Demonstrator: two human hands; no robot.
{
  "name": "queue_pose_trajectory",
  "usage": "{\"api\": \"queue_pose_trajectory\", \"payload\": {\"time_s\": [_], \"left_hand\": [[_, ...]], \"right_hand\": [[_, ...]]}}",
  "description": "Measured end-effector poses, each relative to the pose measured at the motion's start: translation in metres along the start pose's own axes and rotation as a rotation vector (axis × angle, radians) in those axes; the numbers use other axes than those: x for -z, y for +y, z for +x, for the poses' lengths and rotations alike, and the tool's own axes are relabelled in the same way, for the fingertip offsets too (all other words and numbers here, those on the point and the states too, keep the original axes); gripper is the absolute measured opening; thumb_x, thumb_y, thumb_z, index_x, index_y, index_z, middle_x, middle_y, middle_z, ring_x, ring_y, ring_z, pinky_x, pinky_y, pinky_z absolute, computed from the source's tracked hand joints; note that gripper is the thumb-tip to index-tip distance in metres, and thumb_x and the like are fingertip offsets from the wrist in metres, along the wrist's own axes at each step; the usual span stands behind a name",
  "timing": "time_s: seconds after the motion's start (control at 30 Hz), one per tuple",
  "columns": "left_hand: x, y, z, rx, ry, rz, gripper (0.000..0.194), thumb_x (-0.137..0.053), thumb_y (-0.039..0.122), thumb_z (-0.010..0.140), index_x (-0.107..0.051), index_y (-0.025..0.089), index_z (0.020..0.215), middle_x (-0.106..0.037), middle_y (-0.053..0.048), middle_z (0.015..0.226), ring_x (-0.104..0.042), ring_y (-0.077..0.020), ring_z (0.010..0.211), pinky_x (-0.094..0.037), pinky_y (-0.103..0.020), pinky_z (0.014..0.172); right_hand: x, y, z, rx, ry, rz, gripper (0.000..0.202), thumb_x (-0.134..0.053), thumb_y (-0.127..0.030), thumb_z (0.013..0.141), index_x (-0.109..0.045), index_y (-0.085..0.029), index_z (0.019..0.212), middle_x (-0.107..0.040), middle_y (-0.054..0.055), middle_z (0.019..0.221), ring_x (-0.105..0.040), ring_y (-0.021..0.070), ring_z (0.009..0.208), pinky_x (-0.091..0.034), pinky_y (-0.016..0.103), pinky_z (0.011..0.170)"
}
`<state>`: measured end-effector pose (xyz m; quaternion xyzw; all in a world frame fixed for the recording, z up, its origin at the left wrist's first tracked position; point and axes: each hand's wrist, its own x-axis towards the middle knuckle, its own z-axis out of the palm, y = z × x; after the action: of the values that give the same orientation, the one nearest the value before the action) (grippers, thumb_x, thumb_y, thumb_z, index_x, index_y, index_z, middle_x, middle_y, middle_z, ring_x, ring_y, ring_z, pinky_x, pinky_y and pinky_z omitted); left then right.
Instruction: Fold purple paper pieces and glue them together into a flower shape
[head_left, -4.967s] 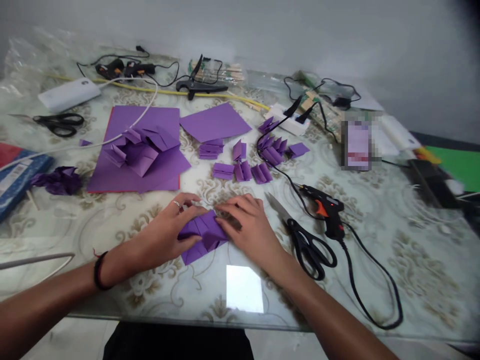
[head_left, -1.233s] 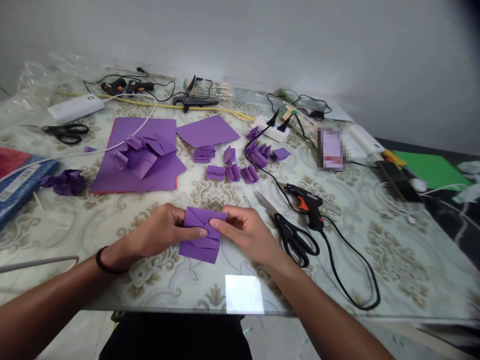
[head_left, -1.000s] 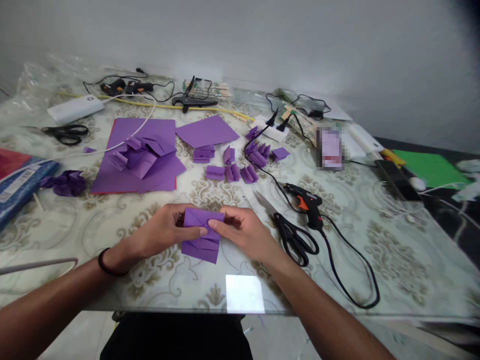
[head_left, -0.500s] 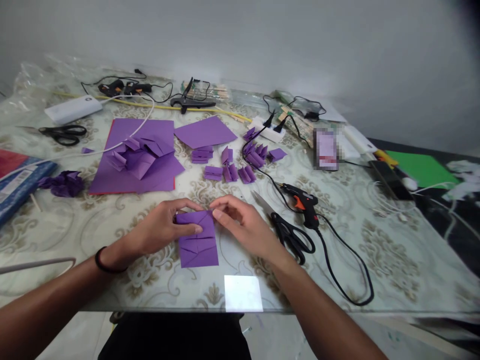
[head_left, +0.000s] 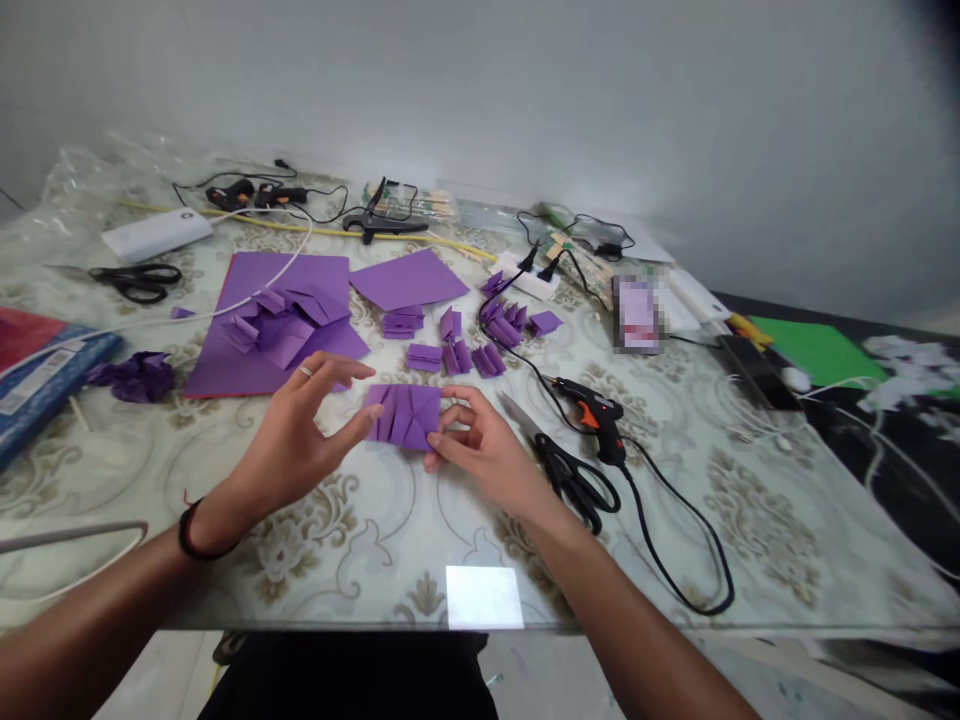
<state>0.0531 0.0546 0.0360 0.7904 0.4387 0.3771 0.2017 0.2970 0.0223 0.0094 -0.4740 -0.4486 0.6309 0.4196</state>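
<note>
A creased, folded piece of purple paper (head_left: 405, 415) is held just above the table, its long side running left to right. My right hand (head_left: 476, 440) pinches its right end between thumb and fingers. On the other side, my left hand (head_left: 307, 425) has thumb and fingers spread apart, the thumb tip close to the paper's left edge; whether it touches I cannot tell. Beyond the hands lie several small folded purple paper pieces (head_left: 456, 356). Purple sheets (head_left: 214, 350) with a folded purple paper shape (head_left: 281, 325) on top are at the left.
Black-handled scissors (head_left: 574, 475) and a corded glue gun (head_left: 596, 410) lie right of my right hand. A power strip (head_left: 525, 275), a phone (head_left: 637, 315) and cables are farther back. Crumpled purple paper (head_left: 135, 375) and a second pair of scissors (head_left: 139, 280) lie left.
The paper has been turned from upright to sideways and moved slightly away from me. My left hand has let go and opened; my right hand now grips the right end.
</note>
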Motion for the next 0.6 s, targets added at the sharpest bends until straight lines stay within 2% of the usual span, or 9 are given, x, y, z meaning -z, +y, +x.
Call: {"api": "queue_pose_trajectory", "payload": {"time_s": [0.07, 0.13, 0.23, 0.3, 0.33, 0.43, 0.47, 0.53, 0.6], "left_hand": [[-0.004, 0.0, -0.005, -0.107, -0.03, 0.085, 0.025, -0.07, 0.032, 0.102, -0.068, 0.023, 0.125, -0.069, -0.01, 0.121, -0.067, -0.0289, 0.116, -0.053, -0.052, 0.106], [-0.014, 0.0, -0.012, -0.173, -0.137, 0.139, 0.028, -0.069, 0.031, 0.103, -0.066, 0.022, 0.129, -0.068, -0.012, 0.127, -0.066, -0.0314, 0.119, -0.052, -0.057, 0.109], [-0.03, -0.004, -0.021, -0.205, -0.273, 0.164, 0.028, -0.064, 0.025, 0.104, -0.064, 0.021, 0.133, -0.067, -0.013, 0.133, -0.064, -0.0318, 0.126, -0.053, -0.054, 0.111], [-0.035, -0.006, -0.024, -0.204, -0.311, 0.172, 0.028, -0.063, 0.021, 0.104, -0.064, 0.021, 0.132, -0.067, -0.012, 0.132, -0.063, -0.0308, 0.127, -0.053, -0.052, 0.112], [-0.035, -0.005, -0.025, -0.198, -0.315, 0.184, 0.027, -0.064, 0.021, 0.103, -0.064, 0.022, 0.13, -0.067, -0.012, 0.131, -0.063, -0.0307, 0.127, -0.053, -0.051, 0.113], [-0.027, 0.0, -0.026, -0.12, -0.297, 0.281, 0.029, -0.07, 0.03, 0.1, -0.064, 0.021, 0.127, -0.065, -0.013, 0.13, -0.067, -0.0323, 0.117, -0.057, -0.052, 0.106], [-0.024, 0.003, -0.026, -0.072, -0.292, 0.331, 0.03, -0.071, 0.035, 0.099, -0.064, 0.021, 0.125, -0.065, -0.014, 0.129, -0.07, -0.0323, 0.109, -0.06, -0.052, 0.099], [-0.02, 0.007, -0.028, 0.016, -0.314, 0.433, 0.032, -0.07, 0.043, 0.099, -0.064, 0.021, 0.121, -0.066, -0.015, 0.125, -0.073, -0.0311, 0.091, -0.063, -0.049, 0.081], [-0.018, 0.009, -0.029, 0.041, -0.377, 0.492, 0.031, -0.069, 0.042, 0.099, -0.064, 0.02, 0.119, -0.069, -0.017, 0.123, -0.074, -0.0302, 0.082, -0.063, -0.045, 0.07]], "right_hand": [[-0.006, 0.004, -0.005, -0.046, 0.046, 0.049, 0.065, -0.087, -0.038, 0.079, -0.046, -0.03, 0.129, -0.059, -0.008, 0.092, -0.077, 0.0168, 0.07, -0.063, 0.036, 0.075], [-0.012, 0.003, -0.015, -0.085, 0.019, -0.001, 0.069, -0.084, -0.045, 0.083, -0.045, -0.029, 0.138, -0.065, -0.005, 0.094, -0.078, 0.0193, 0.074, -0.064, 0.039, 0.079], [-0.003, -0.009, -0.032, -0.099, -0.017, -0.365, 0.065, -0.07, -0.052, 0.095, -0.048, -0.025, 0.15, -0.074, 0.002, 0.094, -0.075, 0.022, 0.073, -0.061, 0.042, 0.077], [0.02, -0.019, -0.043, -0.032, 0.208, -0.663, 0.056, -0.066, -0.056, 0.094, -0.062, -0.022, 0.138, -0.077, 0.007, 0.097, -0.074, 0.0249, 0.075, -0.058, 0.042, 0.076], [0.036, -0.023, -0.048, 0.014, 0.374, -0.784, 0.049, -0.062, -0.06, 0.093, -0.069, -0.021, 0.123, -0.078, 0.009, 0.095, -0.073, 0.0273, 0.079, -0.057, 0.043, 0.077], [0.093, -0.026, -0.065, 0.075, 0.826, -1.11, 0.049, -0.051, -0.068, 0.091, -0.069, -0.023, 0.091, -0.076, 0.015, 0.089, -0.072, 0.0331, 0.083, -0.052, 0.047, 0.083], [0.111, -0.024, -0.07, 0.038, 0.91, -1.205, 0.051, -0.047, -0.07, 0.092, -0.065, -0.024, 0.083, -0.075, 0.016, 0.085, -0.071, 0.0352, 0.083, -0.051, 0.048, 0.082], [0.14, -0.015, -0.078, -0.103, 0.966, -1.301, 0.055, -0.041, -0.073, 0.094, -0.062, -0.024, 0.081, -0.074, 0.019, 0.085, -0.07, 0.0367, 0.084, -0.05, 0.049, 0.081], [0.158, -0.005, -0.08, -0.186, 0.934, -1.302, 0.056, -0.043, -0.074, 0.094, -0.063, -0.023, 0.082, -0.074, 0.018, 0.082, -0.069, 0.0353, 0.08, -0.05, 0.048, 0.08]]}}
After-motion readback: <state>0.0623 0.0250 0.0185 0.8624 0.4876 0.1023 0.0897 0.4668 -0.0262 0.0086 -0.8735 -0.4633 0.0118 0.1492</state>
